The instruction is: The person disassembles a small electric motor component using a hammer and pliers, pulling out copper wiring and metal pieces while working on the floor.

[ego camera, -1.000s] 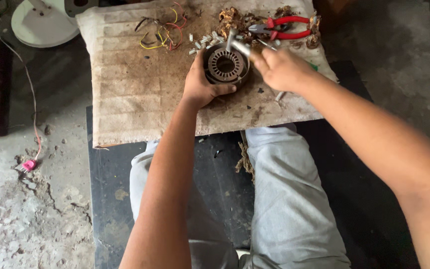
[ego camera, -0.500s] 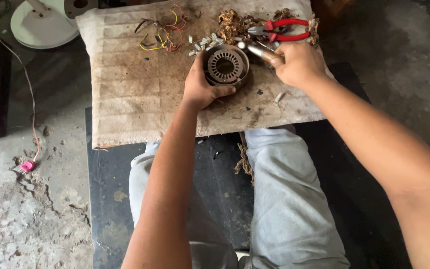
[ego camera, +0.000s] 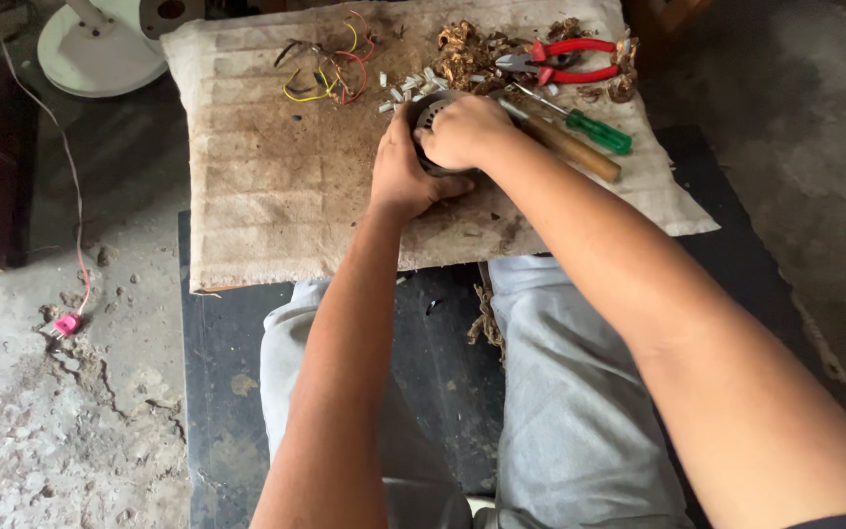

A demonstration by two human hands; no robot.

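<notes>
A round metal motor stator (ego camera: 429,110) lies on a dirty sackcloth (ego camera: 276,186) spread in front of my knees. My left hand (ego camera: 401,174) grips its near left side. My right hand (ego camera: 462,130) lies over its top with curled fingers and hides most of it. Just right of my right wrist lie a wooden-handled tool (ego camera: 572,149) and a green-handled screwdriver (ego camera: 596,133). Neither hand touches them.
Red-handled pliers (ego camera: 568,61) and a heap of copper wire scraps (ego camera: 462,47) lie at the cloth's far edge. Coloured wires (ego camera: 330,69) and small white bits (ego camera: 401,90) lie left of the stator. A white round base (ego camera: 95,59) and a pink plug (ego camera: 68,323) sit on the concrete at left.
My right hand swung right toward the pliers with a tool, then came back empty onto the stator. The wooden-handled tool now lies on the cloth. My left hand stayed on the stator.
</notes>
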